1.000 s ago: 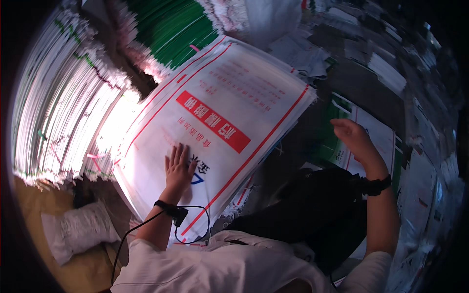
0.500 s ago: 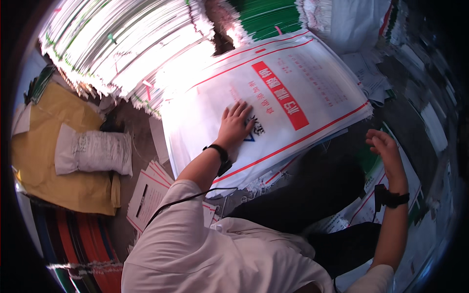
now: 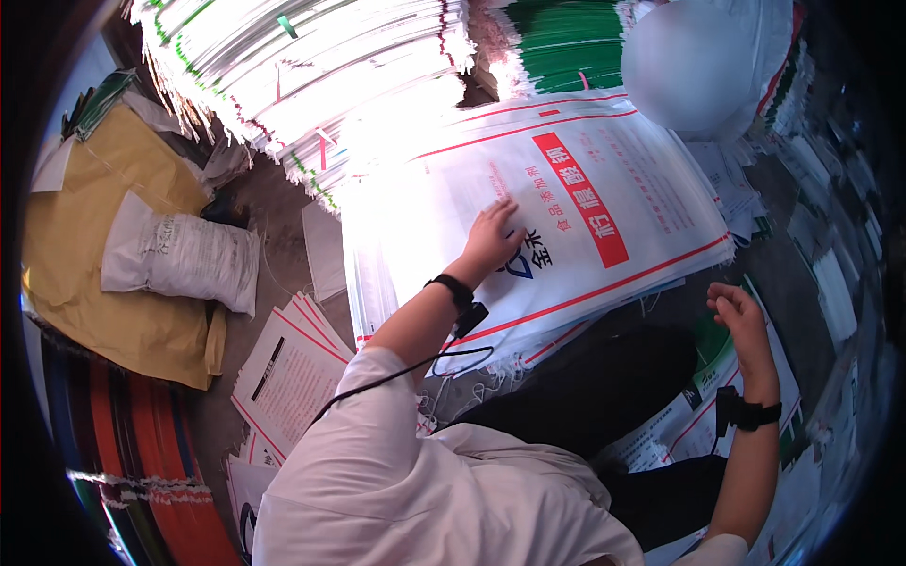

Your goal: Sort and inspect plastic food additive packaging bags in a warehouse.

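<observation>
A stack of flat white woven sacks (image 3: 661, 217) with red borders and red and blue print lies in front of me. My left hand (image 3: 493, 238) rests on the top sack, fingers outstretched and nothing held. Below its wrist, a black band with a small box and cable sits on my forearm. My right hand (image 3: 739, 316) hangs to the right of the stack, above green and white printed sacks (image 3: 694, 415). Its fingers are loosely curled in toward the thumb, with nothing visible in them. The right wrist also wears a black band.
Tall bundles of white sacks (image 3: 311, 75) and green sacks (image 3: 566, 47) stand behind the stack. A filled white bag (image 3: 184, 255) lies on brown sacking (image 3: 123, 330) at left, above orange-striped sacks (image 3: 156, 434). Red-bordered sheets (image 3: 293, 368) lie near my left elbow.
The view has shifted, so the stack sits farther right and lower in it. My left hand stays on the top sack, its fingers less spread. My right hand remains curled beside the stack.
</observation>
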### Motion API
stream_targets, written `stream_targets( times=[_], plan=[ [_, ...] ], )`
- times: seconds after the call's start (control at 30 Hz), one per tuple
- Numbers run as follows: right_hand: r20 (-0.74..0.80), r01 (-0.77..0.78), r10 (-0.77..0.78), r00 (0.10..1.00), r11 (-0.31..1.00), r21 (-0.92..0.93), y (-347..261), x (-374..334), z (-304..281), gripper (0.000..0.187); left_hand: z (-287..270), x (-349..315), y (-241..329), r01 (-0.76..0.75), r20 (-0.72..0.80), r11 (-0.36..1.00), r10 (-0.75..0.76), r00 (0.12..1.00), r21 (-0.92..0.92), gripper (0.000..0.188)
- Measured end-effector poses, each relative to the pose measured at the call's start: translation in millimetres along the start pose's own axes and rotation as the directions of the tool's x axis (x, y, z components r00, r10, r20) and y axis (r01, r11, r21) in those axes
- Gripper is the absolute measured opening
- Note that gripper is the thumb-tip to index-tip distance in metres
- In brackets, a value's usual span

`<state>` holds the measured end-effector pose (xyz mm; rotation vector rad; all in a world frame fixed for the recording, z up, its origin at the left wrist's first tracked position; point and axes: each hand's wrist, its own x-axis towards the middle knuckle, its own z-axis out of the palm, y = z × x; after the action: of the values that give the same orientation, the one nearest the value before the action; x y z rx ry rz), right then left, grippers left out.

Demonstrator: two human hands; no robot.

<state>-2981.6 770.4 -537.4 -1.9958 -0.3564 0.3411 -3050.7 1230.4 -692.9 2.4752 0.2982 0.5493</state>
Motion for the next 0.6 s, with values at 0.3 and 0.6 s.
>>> stream_targets(
  times=[0.3, 0.6],
  plan=[
    [0.118, 0.154, -0.132, 0.984, 0.966, -0.206, 22, 48, 56, 0.028, -70, -73, -83, 0.702, -0.093, 0.712, -0.7, 0.708, -0.013, 0.085],
    [0.457, 0.624, -0.455, 0.764, 0.701, -0.345, -18, 61, 200, 0.033, -105, -100, -61, 0.419, -0.106, 0.464, -0.759, 0.642, -0.78, 0.064]
  ],
)
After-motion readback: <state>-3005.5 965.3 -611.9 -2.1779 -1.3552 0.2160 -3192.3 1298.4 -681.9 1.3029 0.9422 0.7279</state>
